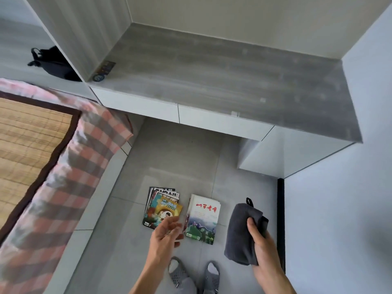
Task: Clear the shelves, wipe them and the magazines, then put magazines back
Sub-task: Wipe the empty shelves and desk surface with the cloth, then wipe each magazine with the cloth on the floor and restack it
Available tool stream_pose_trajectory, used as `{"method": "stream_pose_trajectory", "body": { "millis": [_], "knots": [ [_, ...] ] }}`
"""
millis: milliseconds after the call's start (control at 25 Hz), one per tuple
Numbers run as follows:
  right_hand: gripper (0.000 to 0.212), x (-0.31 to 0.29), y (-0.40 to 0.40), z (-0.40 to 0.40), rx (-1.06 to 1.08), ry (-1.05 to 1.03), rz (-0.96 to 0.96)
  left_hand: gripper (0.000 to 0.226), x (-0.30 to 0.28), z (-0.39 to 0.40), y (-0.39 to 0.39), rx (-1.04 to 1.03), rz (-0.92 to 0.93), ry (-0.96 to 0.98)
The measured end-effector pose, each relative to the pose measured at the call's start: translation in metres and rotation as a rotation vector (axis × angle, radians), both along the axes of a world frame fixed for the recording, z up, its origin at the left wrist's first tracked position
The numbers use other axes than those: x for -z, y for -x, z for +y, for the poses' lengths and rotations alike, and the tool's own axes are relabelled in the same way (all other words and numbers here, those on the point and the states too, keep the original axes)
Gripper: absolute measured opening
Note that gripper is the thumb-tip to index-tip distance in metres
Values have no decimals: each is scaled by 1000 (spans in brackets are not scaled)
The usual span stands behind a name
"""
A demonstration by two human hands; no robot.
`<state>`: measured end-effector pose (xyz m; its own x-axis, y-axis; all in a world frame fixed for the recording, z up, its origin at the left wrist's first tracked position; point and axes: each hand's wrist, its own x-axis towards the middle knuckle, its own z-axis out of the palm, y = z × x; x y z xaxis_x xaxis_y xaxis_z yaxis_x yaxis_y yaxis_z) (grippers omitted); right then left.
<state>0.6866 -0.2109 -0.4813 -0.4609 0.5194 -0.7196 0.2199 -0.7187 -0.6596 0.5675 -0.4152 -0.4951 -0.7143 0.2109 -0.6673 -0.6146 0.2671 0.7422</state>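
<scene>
Left hand [164, 232]: nearest the camera, held above the floor with fingers loosely spread; grip open and holding nothing; it overlaps the lower right corner of the left magazine stack in view.
Right hand [259, 240]: grip closed round a folded dark grey cloth [240, 232], thumb on its upper face.
Feet: grey slippers [194, 274] over white socks, on the tiled floor [176, 158].
Left magazine stack [161, 205]: fanned pile on the floor, cartoon cover uppermost.
Right magazine stack [202, 218]: just beside the first, apart from it; red lettering above a landscape picture.
Shelf [222, 81]: grey, dusty surface above white drawer fronts; small dark items [102, 71] lie at its front left corner.
Left compartment: black bag [53, 63].
Bed [42, 166]: checked cover, woven mat on top.
</scene>
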Motion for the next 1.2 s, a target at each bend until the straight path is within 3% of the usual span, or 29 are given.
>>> {"method": "stream_pose_trajectory", "body": {
  "millis": [120, 240, 320, 440, 600, 720, 920, 1040, 1160, 1200],
  "knots": [
    [73, 7, -9, -8, -13, 11, -2, 26, 7, -13, -9, 60, 50, 75],
    [32, 16, -17, -22, 12, 11, -40, 34, 21, -25, -4, 166, 65, 155],
    [19, 18, -17, -30, 66, -8, -69, 45, 28, -30, 4, 267, 69, 204],
    [13, 30, -3, -48, 145, -9, -134, 47, 44, -39, 24, 415, 88, 235],
    [18, 84, 30, -87, 232, -253, -423, 45, 98, -61, 73, 701, 85, 259],
    [17, 126, 56, -98, 176, -323, -512, 41, 142, -71, 99, 803, 87, 296],
    [18, 278, 82, -95, -8, -343, -647, 35, 274, -73, 132, 933, 89, 388],
    [35, 406, 87, -84, -188, -374, -695, 30, 377, -72, 135, 1029, 78, 275],
    [32, 515, 89, -69, -477, -484, -688, 15, 496, -59, 147, 1022, -10, 189],
    [34, 547, 89, -58, -576, -547, -694, 42, 529, -46, 148, 1076, 21, 171]
  ]
}}
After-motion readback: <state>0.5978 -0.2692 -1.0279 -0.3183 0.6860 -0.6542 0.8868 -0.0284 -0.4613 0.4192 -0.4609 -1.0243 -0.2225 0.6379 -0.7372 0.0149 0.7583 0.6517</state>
